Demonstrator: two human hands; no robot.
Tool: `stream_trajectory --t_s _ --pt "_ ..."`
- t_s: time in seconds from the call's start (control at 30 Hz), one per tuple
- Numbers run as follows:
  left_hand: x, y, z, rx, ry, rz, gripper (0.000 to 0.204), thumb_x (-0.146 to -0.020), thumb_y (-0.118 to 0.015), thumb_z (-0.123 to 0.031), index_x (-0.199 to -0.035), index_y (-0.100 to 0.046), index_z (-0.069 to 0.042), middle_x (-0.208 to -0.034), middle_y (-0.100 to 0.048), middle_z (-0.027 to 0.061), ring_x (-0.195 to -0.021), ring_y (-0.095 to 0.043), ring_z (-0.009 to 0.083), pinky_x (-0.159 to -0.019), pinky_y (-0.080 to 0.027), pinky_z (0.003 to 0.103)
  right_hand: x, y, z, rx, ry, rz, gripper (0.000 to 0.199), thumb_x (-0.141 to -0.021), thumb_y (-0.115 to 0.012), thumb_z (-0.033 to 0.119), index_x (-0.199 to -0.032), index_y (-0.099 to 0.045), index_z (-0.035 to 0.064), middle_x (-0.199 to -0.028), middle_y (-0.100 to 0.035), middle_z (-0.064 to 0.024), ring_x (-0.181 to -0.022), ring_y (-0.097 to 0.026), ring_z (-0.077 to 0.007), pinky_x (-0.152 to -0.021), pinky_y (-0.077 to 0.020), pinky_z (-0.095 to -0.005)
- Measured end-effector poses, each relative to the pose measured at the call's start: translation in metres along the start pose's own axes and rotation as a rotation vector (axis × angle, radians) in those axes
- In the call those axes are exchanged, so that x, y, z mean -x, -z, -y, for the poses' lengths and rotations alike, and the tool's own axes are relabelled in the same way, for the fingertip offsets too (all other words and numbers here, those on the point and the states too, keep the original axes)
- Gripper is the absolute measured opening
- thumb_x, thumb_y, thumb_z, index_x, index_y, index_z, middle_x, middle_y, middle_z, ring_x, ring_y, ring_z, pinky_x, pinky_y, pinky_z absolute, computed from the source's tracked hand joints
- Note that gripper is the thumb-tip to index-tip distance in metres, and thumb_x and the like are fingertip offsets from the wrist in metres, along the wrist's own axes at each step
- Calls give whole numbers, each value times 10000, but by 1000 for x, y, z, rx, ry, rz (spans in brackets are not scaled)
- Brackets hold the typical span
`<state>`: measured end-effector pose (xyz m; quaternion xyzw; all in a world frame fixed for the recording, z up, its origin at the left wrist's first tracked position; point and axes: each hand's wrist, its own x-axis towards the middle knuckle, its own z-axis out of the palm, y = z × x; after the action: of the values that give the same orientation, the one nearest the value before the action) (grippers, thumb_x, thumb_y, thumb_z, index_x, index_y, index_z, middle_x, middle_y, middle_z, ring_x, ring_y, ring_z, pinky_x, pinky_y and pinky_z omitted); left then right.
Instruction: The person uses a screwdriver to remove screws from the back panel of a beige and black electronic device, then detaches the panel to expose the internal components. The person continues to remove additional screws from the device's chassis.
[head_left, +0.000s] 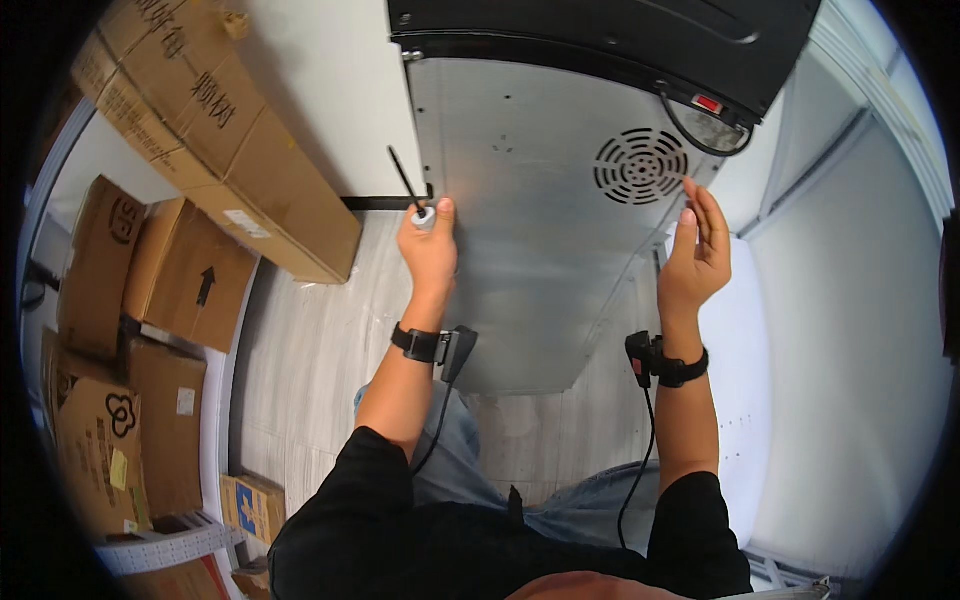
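A tall metal panel [510, 230] with a round slotted vent [641, 167] stands in front of me, below a black top section [600, 30]. My left hand [430, 245] is closed around a screwdriver [424, 216], at the panel's left edge. Its dark shaft points up and to the left, and the pale end of its handle shows above my fingers. On the other side, my right hand [697, 250] is raised by the panel's right edge, just below the vent. Its fingers are stretched out, with nothing seen in them.
A red switch [707, 103] and a looped black cable [705, 145] sit at the upper right. Tall cardboard boxes [225, 140] lean on the left, above a shelf of more cartons [195, 280]. A white curved surface [735, 350] lies to the right.
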<state>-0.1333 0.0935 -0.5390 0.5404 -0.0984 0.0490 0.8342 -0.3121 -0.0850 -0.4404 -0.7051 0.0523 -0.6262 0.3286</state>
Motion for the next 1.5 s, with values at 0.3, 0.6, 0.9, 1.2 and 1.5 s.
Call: stream_trajectory --t_s 0.3,0.6,0.9,1.2,1.5 --pt "-5 -5 10 28 -98 -29 175 -884 -671 -187 -894 -586 -35 -790 -565 -39 -711 -473 65 -648 -392 227 -12 33 -17 -22 -55 -50 141 -913 -572 40 -1013 -651 -21 -896 -625 -69 -763 -596 -112 -691 -511 -228" --pt "-6 -7 8 50 -102 -23 175 -893 -658 -177 -816 -555 -59 -762 -544 -54 -687 -467 58 -640 -386 229 -26 36 -10 -271 -243 -124 118 -880 -606 12 -977 -612 -56 -887 -671 -125 -788 -654 -152 -716 -538 -249" --pt "-9 -7 10 59 -121 -23 164 -892 -657 -172 -850 -567 -42 -769 -551 -47 -681 -470 60 -630 -388 229 -41 27 -13 -301 -280 -116 131 -857 -654 35 -951 -643 -56 -846 -665 -88 -762 -621 -117 -697 -515 -229" --pt "-10 -5 14 60 -114 -7 187 -872 -685 -169 -861 -555 -36 -765 -547 -45 -681 -464 56 -626 -376 222 -49 20 -19 -344 -353 -145 121 -834 -670 18 -934 -666 -50 -777 -641 -49 -669 -558 -85 -630 -469 -210" --pt "-10 -5 14 58 -128 -11 200 -873 -685 -185 -841 -557 -35 -758 -545 -46 -679 -461 56 -623 -374 224 -51 16 -19 -310 -381 -177 188 -811 -693 24 -970 -647 -65 -714 -620 -34 -637 -533 -66 -574 -435 -192"
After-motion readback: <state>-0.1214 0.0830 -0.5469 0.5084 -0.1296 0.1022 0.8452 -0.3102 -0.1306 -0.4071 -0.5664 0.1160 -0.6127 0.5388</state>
